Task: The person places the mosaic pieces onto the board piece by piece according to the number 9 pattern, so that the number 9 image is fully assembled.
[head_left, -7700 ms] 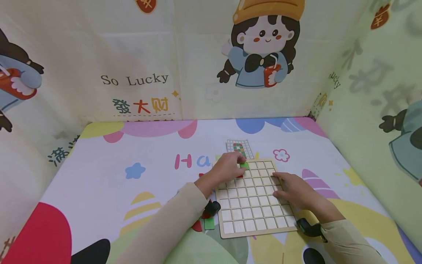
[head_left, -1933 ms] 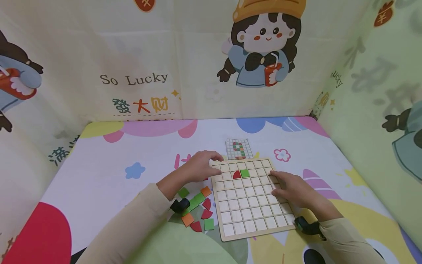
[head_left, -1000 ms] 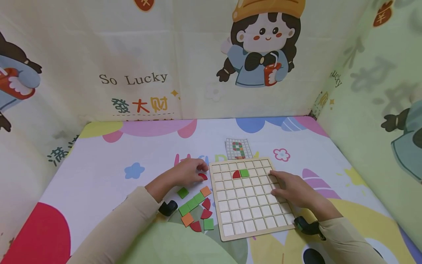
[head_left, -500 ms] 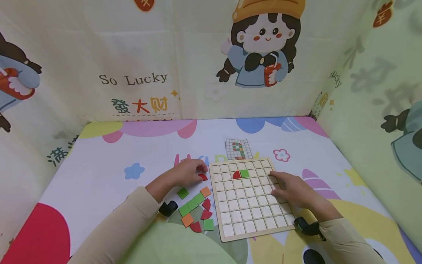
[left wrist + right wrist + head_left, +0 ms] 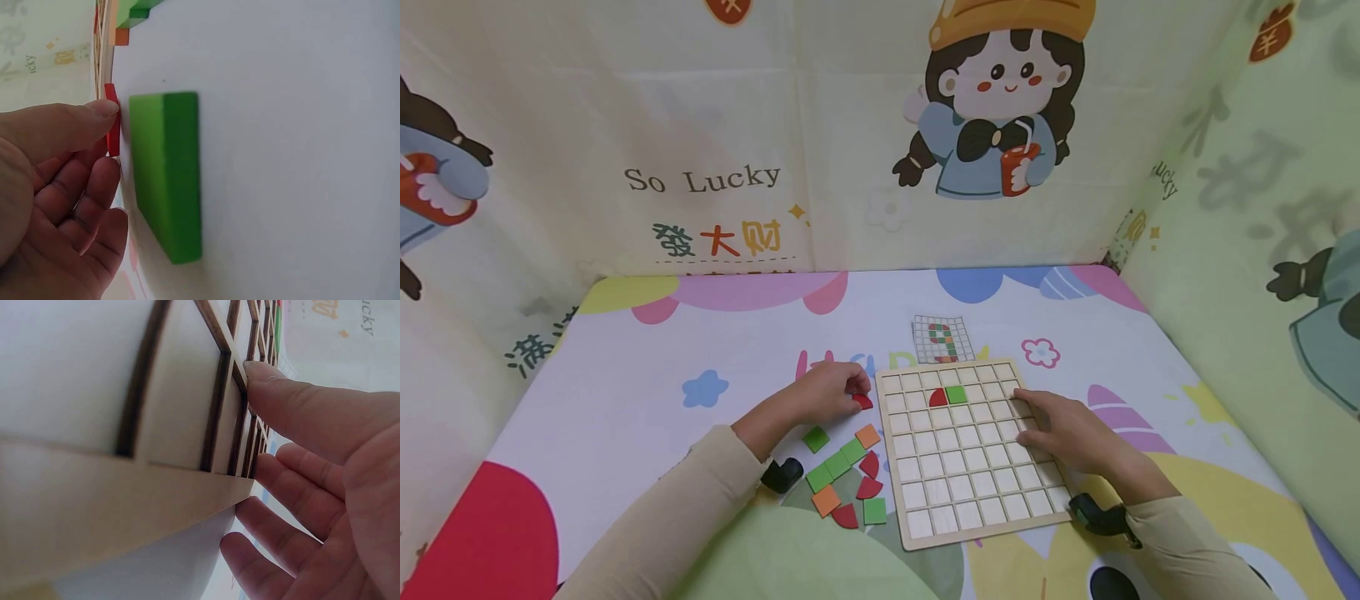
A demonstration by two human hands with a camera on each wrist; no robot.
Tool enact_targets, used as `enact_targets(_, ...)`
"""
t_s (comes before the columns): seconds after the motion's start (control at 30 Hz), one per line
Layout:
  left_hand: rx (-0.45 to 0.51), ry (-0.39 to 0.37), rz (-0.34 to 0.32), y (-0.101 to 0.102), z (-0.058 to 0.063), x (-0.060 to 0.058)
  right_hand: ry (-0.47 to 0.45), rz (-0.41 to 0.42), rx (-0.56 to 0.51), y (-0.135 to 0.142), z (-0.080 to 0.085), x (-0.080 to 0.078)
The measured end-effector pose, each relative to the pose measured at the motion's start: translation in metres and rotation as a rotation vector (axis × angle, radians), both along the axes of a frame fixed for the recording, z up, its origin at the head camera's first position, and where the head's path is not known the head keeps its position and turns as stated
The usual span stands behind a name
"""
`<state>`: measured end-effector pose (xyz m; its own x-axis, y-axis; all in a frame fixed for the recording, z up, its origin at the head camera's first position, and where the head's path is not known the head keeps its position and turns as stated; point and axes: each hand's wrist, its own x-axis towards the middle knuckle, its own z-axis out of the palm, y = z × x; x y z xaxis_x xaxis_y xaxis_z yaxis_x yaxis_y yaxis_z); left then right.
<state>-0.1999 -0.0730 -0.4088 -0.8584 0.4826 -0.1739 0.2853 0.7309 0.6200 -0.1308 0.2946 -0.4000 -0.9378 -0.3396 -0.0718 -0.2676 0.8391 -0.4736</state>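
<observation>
My left hand (image 5: 831,390) is beside the board's upper left edge. It pinches a red quarter-circle tile (image 5: 113,134), the thumb lying across it in the left wrist view and the other fingers curled. My right hand (image 5: 1067,425) rests at the right edge of the wooden grid board (image 5: 970,525). In the right wrist view its thumb touches the lattice (image 5: 219,406), while the loosely bent fingers lie along the side. Near the board's top, a red quarter-circle tile (image 5: 938,397) and a green square tile (image 5: 956,394) sit in neighbouring cells.
Left of the board lie several loose tiles, among them a green square (image 5: 816,438), an orange square (image 5: 826,500) and a red quarter-circle (image 5: 846,516). Behind the board is a patterned grid card (image 5: 942,337). Printed curtains (image 5: 842,167) enclose the table.
The green square was set into the board beside the red tile. My left hand then went left to the loose red tile and has stayed almost still; the right hand stayed on the edge.
</observation>
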Motion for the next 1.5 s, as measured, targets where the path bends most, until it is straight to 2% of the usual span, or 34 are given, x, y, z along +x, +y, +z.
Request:
enact_targets(0.2,0.004,0.004,0.004,0.0,-0.001,0.001,0.0,0.003,-0.008,0.0,0.0,0.0)
enact_targets(0.4,0.018,-0.026,0.028,0.001,0.001,0.003,-0.011,0.001,0.004,-0.001,0.001,0.001)
enact_targets(0.9,-0.004,0.019,0.004,0.004,0.002,0.005,-0.017,-0.003,0.003,-0.002,0.002,0.0)
enact_targets(1.13,-0.009,0.036,0.008,0.009,0.007,0.003,-0.02,-0.007,0.005,-0.002,0.003,0.0)
enact_targets(1.5,0.003,0.036,-0.038,0.021,0.016,-0.001,-0.026,-0.008,-0.003,-0.001,0.002,-0.001)
